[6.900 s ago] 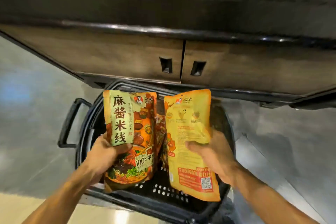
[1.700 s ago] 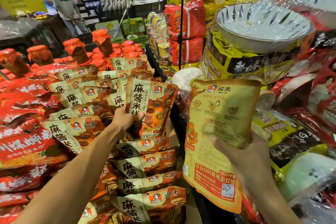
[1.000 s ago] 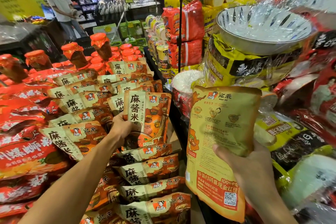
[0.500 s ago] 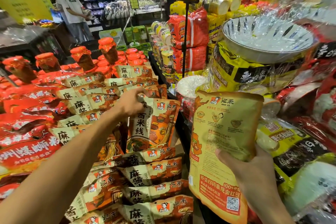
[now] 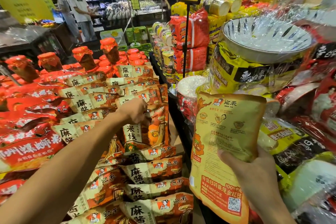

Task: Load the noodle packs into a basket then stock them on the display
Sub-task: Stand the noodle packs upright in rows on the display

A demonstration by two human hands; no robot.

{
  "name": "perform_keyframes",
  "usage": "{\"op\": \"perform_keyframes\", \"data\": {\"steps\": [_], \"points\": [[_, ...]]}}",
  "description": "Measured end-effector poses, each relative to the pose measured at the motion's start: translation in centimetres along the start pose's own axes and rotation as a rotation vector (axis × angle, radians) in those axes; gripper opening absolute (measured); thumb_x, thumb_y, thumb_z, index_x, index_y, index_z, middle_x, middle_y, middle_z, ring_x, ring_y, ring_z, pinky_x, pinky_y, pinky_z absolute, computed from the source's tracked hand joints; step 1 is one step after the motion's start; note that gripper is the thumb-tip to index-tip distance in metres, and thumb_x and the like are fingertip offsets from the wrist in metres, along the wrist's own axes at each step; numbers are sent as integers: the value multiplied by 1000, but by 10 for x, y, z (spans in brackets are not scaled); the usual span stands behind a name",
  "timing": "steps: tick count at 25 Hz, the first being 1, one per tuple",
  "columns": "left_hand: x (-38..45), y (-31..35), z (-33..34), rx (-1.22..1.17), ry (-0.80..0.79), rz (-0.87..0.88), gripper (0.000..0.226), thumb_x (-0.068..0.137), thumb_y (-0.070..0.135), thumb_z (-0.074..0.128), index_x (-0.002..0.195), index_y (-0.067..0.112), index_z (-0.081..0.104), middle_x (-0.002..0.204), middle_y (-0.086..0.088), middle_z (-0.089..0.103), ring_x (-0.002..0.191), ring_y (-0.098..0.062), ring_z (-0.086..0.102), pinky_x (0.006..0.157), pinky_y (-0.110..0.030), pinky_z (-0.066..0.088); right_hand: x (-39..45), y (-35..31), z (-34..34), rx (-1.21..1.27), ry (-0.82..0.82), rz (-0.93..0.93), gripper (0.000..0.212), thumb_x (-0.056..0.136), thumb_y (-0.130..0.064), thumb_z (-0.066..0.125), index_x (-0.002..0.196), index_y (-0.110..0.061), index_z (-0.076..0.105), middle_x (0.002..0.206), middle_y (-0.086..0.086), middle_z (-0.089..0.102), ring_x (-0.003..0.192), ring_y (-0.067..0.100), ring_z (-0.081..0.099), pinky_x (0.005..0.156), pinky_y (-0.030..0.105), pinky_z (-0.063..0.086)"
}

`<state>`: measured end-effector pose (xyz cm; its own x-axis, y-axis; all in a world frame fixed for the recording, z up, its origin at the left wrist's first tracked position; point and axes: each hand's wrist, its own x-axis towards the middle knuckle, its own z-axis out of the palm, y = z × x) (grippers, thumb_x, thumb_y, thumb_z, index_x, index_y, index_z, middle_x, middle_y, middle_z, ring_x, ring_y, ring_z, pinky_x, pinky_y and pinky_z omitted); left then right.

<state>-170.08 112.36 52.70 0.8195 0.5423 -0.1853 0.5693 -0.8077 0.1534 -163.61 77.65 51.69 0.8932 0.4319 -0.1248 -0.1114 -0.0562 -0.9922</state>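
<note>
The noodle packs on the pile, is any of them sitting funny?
Yes. One noodle pack stands almost upright among the flat-lying packs, and the left hand pinches its top edge. The right hand holds another pack back side out.

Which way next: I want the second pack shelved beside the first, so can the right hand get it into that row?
Probably yes. The right hand grips its noodle pack in open air beside the display; only the left hand, on the upright pack, occupies that row.
</note>
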Motion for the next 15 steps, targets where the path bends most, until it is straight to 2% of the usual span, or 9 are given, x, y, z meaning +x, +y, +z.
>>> {"op": "perform_keyframes", "data": {"steps": [1, 4, 7, 9, 11, 13, 15], "points": [[-2, -9, 0, -34, 67, -16, 37, 74, 33, 88, 61, 16, 58, 64, 0, 61, 61, -21, 59, 49, -25, 37, -1, 0, -1, 1, -1, -3, 26, 77, -3, 84, 89, -23, 70, 77, -11, 78, 68, 11, 75, 61, 31, 56], [-10, -20, 9, -94, 206, -20, 34, 76, 38, 86, 64, 13, 66, 63, -1, 66, 60, -22, 64, 54, -27, 46, -2, 0, 0, 3, -18, -5, 27, 78, -3, 83, 92, -23, 70, 76, -15, 77, 67, 5, 74, 53, 21, 53], [-13, -9, 30, -106, 186, 2, 35, 78, 39, 84, 61, 17, 63, 63, 3, 65, 60, -21, 63, 60, -29, 49, 0, 3, 4, 0, -22, 4, 30, 78, -4, 83, 94, -25, 68, 78, -14, 77, 67, 8, 75, 56, 26, 53], [-7, -2, 32, -90, 138, 20, 31, 79, 37, 84, 68, 15, 66, 73, -2, 71, 68, -25, 68, 63, -31, 55, 0, 4, 7, -17, -7, 19, 30, 77, -7, 85, 96, -23, 68, 76, -12, 77, 64, 12, 75, 58, 29, 55], [-2, 3, 21, -65, 68, 21, 30, 78, 36, 85, 93, 14, 71, 88, -4, 76, 82, -25, 72, 72, -33, 58, 1, 6, 7, -33, 10, 26, 30, 75, -10, 87, 95, -23, 67, 76, -12, 77, 63, 14, 75, 59, 33, 57], [-2, 4, 9, 0, 30, 55, 66, 76, 41, 85, 131, 15, 60, 104, -4, 76, 96, -25, 71, 84, -37, 58, 1, 6, 8, -48, 22, 33, 31, 74, -12, 88, 95, -23, 68, 76, -9, 78, 64, 17, 76, 62, 39, 60], [-6, 4, 0, 6, 13, 79, 80, 76, 48, 82, 142, 17, 50, 111, -3, 75, 101, -24, 70, 88, -35, 56, 0, 5, 7, -54, 32, 42, 32, 73, -12, 88, 96, -22, 69, 77, -5, 78, 64, 20, 76, 64, 43, 61]]}}
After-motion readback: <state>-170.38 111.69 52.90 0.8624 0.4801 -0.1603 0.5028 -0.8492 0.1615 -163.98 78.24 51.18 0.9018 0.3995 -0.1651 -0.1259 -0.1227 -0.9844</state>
